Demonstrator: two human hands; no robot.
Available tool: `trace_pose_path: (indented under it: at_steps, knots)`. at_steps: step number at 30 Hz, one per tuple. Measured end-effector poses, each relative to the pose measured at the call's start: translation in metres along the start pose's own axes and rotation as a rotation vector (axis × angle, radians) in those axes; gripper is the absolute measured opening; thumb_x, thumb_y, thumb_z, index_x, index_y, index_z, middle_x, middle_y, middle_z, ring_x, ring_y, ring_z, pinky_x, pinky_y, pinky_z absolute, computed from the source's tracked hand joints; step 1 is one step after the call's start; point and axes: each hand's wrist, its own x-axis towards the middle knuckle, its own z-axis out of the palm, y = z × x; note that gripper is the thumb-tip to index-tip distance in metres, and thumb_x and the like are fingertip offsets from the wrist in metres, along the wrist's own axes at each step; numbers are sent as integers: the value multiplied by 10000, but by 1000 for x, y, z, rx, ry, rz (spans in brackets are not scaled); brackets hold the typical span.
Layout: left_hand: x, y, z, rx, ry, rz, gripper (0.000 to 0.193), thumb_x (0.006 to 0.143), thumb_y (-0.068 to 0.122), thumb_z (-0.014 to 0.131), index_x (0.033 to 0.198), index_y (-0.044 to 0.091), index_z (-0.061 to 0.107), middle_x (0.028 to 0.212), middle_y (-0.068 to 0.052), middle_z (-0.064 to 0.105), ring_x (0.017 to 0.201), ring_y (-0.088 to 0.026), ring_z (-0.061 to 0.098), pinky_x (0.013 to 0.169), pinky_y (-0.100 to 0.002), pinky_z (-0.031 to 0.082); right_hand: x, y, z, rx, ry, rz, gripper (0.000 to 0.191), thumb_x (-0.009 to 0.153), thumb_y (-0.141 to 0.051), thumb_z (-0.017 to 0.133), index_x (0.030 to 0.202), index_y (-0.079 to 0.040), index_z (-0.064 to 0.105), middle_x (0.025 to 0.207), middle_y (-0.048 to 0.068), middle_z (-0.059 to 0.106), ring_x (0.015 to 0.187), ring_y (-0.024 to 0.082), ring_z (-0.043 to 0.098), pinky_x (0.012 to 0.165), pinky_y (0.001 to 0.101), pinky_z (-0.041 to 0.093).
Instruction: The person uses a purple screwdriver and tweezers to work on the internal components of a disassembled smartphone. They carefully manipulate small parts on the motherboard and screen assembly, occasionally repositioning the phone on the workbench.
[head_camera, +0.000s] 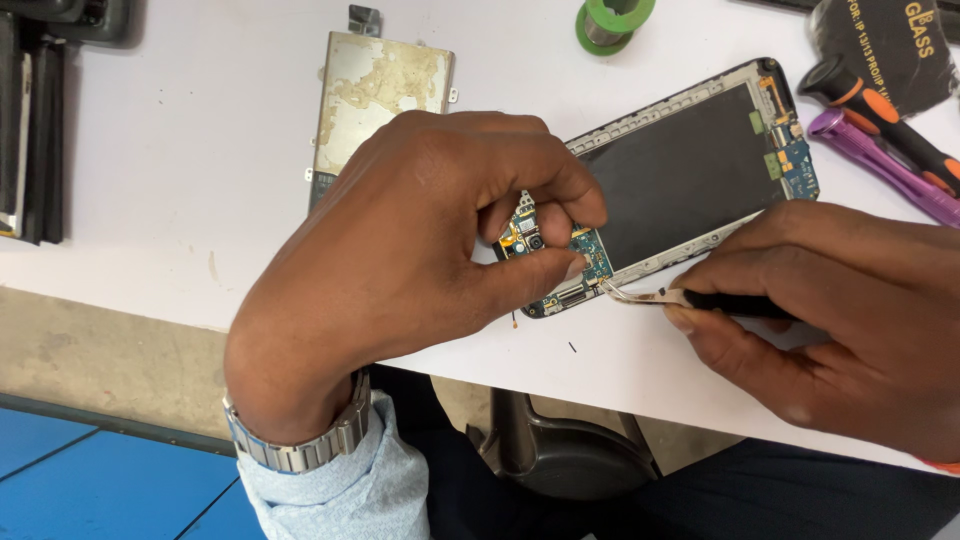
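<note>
Phone (680, 170) lengthwise, seemingly toward upper right

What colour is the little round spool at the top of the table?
The spool is green with grey wire wound inside, seen in the head view.

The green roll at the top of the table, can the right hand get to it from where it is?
Probably yes. The green roll sits in the open on the table, with nothing on it. But the right hand is holding tweezers and would have to pass over the phone.
</note>
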Motion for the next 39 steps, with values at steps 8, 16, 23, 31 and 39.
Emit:
trace_pose_path:
  at_steps: [8, 16, 23, 31, 39]
  knots:
    - [1, -1, 0, 5, 2, 4, 217, 798, 123, 816, 1004, 111, 752, 835, 14, 713, 635, -114, 591, 544, -283, 456, -9, 6, 2, 80, 17, 53, 271, 841, -224, 802, 1009, -27, 720, 856, 90, 744, 695, 131, 728, 595, 240, 574]
    - [2, -13, 3, 9, 24, 96, 191, 815, 122, 809, 998, 84, 767, 834, -11, 736, 667, -121, 609, 589, -291, 487, 7, 13, -5, 127, 410, 102, 365, 1001, -167, 685, 1301, 4, 568, 989, 111, 737, 695, 151, 670, 605, 226, 539]
    - [6, -27, 7, 27, 92, 218, 139, 897, 131, 788, 1022, 70, 780, 830, -5, 748, 677, -81, 627, 620, -258, 511, 38, -10, -21, -449, 298, -291, 815, 705, -397, 902, 1340, 24, 614, 1229, 207, 710, 823, 283, 738, 667, 353, 593]
    - [7, -26, 9, -98, 630, 379, 160, 1074, 152, 789, 1189, 51, 741, 1019, 11, 750, 821, -43, 640, 725, -191, 519, 49, -5, -24, -469, 261, -333, 675, 785, -406, 851, 1309, -27, 659, 1329, 165, 732, 868, 304, 755, 669, 407, 591]
    - [25, -9, 24, -255, 998, 187, 251, 1025, 239, 762, 1175, 41, 733, 1036, -20, 754, 901, -91, 653, 797, -239, 546, 68, -4, -35, -460, 250, -376, 750, 759, -537, 849, 1293, -48, 653, 1137, 102, 719, 778, 272, 734, 624, 389, 582]
